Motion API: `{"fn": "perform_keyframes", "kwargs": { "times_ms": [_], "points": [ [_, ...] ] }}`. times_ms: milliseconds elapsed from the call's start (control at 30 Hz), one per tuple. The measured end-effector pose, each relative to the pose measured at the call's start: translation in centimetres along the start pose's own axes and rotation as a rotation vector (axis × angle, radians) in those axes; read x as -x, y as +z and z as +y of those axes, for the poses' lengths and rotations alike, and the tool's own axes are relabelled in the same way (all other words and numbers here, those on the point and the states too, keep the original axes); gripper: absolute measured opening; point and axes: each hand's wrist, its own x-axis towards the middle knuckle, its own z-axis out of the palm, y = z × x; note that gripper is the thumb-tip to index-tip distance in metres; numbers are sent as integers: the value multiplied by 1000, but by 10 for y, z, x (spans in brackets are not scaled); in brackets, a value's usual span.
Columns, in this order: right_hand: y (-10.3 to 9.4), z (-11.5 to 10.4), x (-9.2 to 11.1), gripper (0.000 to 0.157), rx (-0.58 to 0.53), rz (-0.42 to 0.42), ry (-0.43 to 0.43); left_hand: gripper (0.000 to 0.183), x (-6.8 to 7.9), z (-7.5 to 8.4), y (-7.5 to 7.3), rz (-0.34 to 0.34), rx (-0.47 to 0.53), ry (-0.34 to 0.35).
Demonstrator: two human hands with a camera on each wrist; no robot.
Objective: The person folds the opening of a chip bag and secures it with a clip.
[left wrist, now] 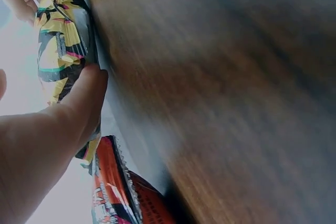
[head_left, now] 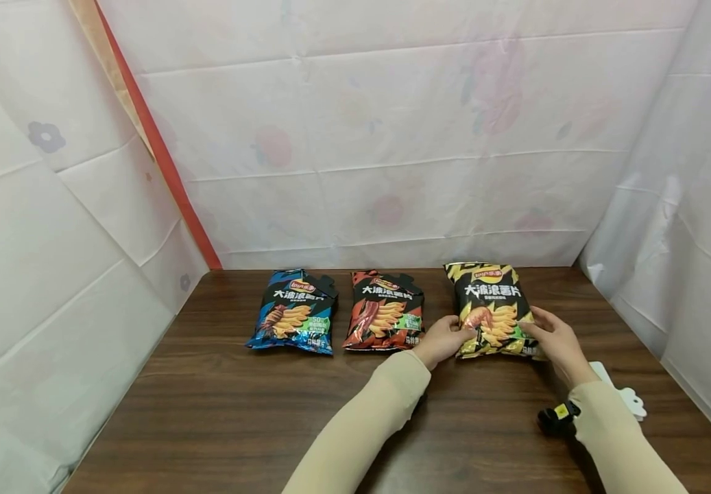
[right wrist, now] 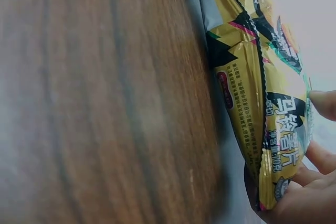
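Both hands hold a yellow-and-black bag of potato chips [head_left: 493, 302] at the right of the table in the head view. The left hand [head_left: 446, 339] grips its lower left side, thumb against the front. At the lower right side, the right hand [head_left: 559, 343] pinches the bag with its thumb on the front. In the left wrist view the left thumb [left wrist: 84, 95] presses the edge of the yellow bag [left wrist: 60, 51]. The right wrist view shows the bag's bottom seam [right wrist: 262, 145], with the right fingers [right wrist: 320, 158] at one corner. A red chip bag [head_left: 386, 312] lies just left of the left hand.
Further left lies a blue chip bag [head_left: 293, 315], in a row with the others near the back of the brown wood table [head_left: 238, 425]. A white scalloped object [head_left: 633, 403] lies partly behind the right forearm. White patterned sheeting [head_left: 380, 137] closes off the back and sides.
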Motion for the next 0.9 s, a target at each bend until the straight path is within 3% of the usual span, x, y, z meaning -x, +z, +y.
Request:
{"fn": "perform_keyframes", "kwargs": {
  "times_ms": [200, 567, 800, 900],
  "points": [
    [-1, 1, 8, 80, -35, 8, 0, 63, 3, -1, 3, 29, -32, 36],
    [-2, 1, 23, 81, -148, 1, 61, 64, 15, -1, 1, -18, -87, 52],
    [-2, -1, 30, 84, -229, -20, 70, 62, 20, -4, 0, -35, -52, 62],
    [-1, -1, 31, 84, -211, 2, 90, 63, 22, -5, -1, -31, -62, 60]
  ]
}}
